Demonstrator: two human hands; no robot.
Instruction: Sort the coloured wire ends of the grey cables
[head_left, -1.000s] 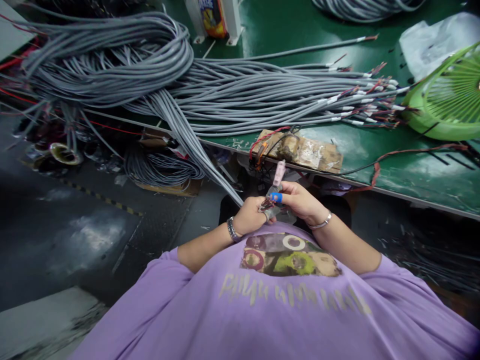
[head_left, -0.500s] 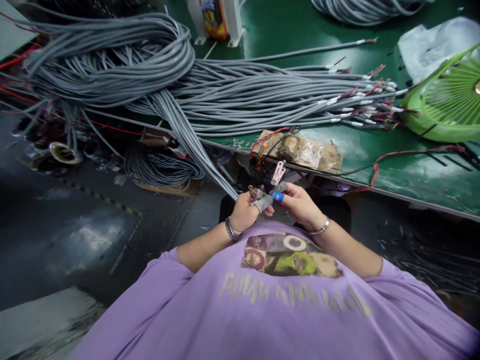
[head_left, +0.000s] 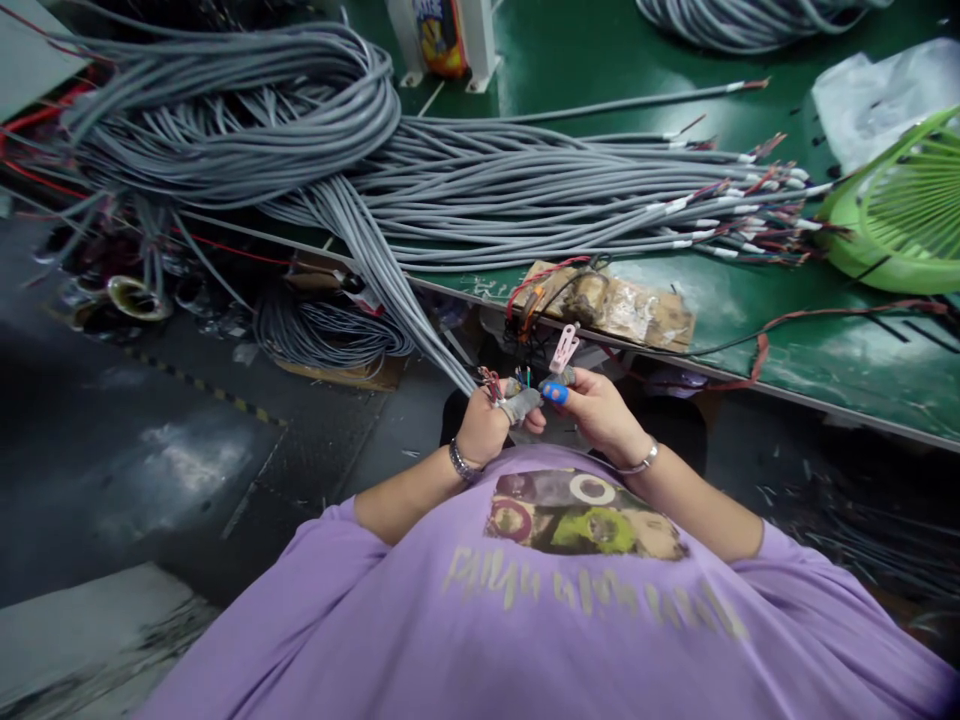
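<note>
Ahead of the left grip (head_left: 482, 428), the grey cables (head_left: 480, 197) are showing smooth plastic sheathing, and the green table (head_left: 570, 60) is displaying a glossy finish.

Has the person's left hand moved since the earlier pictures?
Yes, slightly left: the left hand now sits a little farther left of the tan block on the green table.

Cables (head_left: 525, 190) lie across a surface (head_left: 570, 60), a coil (head_left: 225, 170) at their left and a fan (head_left: 907, 225) beside their right ends. A plastic bag (head_left: 874, 100) sits behind the fan; a board (head_left: 630, 312) lies along the near edge. Below, a bundle (head_left: 337, 335) rests on cardboard (head_left: 384, 376).
</note>
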